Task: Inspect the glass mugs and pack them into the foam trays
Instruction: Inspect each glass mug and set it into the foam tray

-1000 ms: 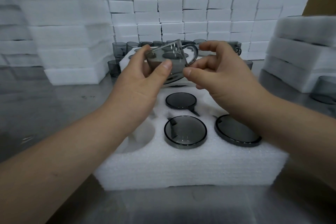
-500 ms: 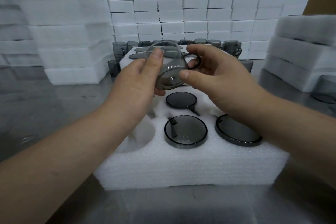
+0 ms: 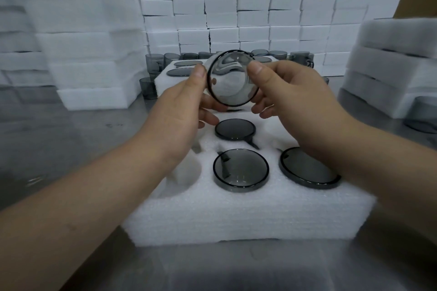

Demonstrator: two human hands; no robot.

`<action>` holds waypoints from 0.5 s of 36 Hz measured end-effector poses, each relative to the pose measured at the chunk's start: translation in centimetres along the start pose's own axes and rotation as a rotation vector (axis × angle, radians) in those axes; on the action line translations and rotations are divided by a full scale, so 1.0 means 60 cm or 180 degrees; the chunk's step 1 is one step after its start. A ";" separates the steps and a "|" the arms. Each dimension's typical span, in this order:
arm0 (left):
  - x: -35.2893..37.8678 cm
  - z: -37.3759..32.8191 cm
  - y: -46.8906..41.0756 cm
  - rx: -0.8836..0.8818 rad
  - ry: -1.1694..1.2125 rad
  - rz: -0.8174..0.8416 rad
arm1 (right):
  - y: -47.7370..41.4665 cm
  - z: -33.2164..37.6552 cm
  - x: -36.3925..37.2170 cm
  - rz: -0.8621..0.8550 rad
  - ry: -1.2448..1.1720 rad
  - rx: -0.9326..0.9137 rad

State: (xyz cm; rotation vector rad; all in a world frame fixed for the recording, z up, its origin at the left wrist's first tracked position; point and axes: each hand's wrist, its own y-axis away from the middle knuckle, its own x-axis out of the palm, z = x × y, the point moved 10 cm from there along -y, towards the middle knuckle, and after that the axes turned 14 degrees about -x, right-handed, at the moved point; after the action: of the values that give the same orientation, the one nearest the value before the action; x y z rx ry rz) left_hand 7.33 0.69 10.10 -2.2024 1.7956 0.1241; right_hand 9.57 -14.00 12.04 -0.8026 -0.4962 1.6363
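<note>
Mug (image 3: 230, 80) is being held up in the air by both hands, above the far part of the tray (image 3: 236, 215). One round end is being shown to the camera. The rim is being pinched on the left by the left hand (image 3: 179, 106), thumb on top and fingers curled behind. The other side is being gripped by the right hand (image 3: 290, 99).

Three more are being kept in holes of the tray: the middle mug (image 3: 235, 129), the front mug (image 3: 240, 170) and the right mug (image 3: 307, 168). The tray is being carried by a grey table (image 3: 71, 137). Behind it, a second tray (image 3: 165, 78) and loose mugs (image 3: 155, 64) are being seen. White foam blocks (image 3: 236, 7) are being kept in stacks at the back.
</note>
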 end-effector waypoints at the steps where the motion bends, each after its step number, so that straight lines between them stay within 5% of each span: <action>1: 0.001 0.000 0.000 0.0008 0.0004 0.0020 | 0.000 -0.001 0.000 0.0003 0.0014 0.0020; 18: 0.008 -0.006 0.004 0.0139 0.0096 0.0223 | -0.001 -0.004 0.001 0.0031 -0.0050 0.0091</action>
State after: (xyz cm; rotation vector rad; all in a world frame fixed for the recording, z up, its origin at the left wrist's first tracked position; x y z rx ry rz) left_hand 7.13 0.12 10.25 -2.1233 1.8741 0.0665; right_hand 9.82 -13.93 11.91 -0.7726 -0.4796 1.6562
